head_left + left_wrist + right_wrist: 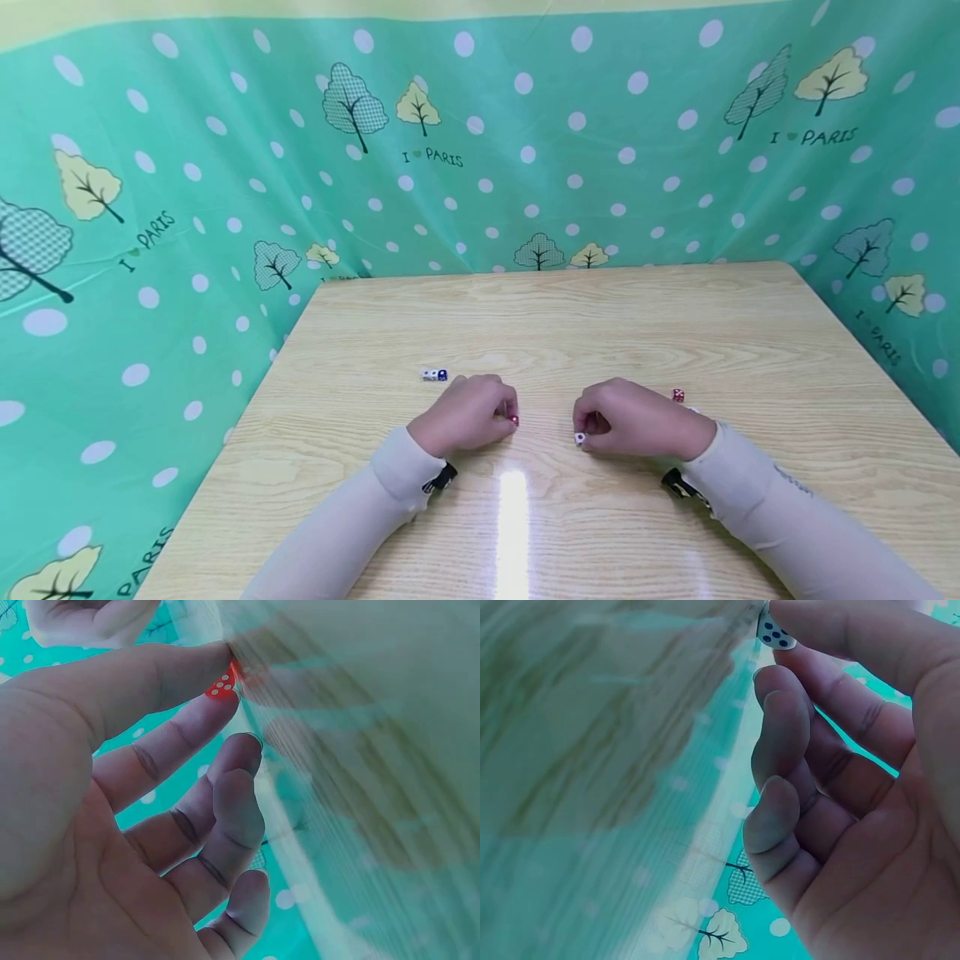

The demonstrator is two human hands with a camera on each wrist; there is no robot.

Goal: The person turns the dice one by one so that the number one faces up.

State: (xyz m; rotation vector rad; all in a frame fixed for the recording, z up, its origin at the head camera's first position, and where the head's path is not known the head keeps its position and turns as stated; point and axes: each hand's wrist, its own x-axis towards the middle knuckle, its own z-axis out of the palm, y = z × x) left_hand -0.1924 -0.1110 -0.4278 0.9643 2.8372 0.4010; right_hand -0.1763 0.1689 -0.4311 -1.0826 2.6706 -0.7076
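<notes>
My left hand (468,412) pinches a red die (220,686) with white pips between thumb and index finger, low over the table. In the left wrist view its other fingers are loosely bent. Across from it, my right hand (630,417) holds a white die (775,634) with dark pips by the thumb and index fingertips, right at the tabletop. Just beyond the left hand, white dice (428,375) and a blue die (442,375) sit in a short row. Another red die (678,395) lies behind the right wrist, with a small white thing partly hidden beside it.
Both hands work over a light wood-grain table (525,325). A green dotted cloth (450,200) with printed trees hangs behind the far edge and along the sides. Light reflects in a bright strip on the near tabletop.
</notes>
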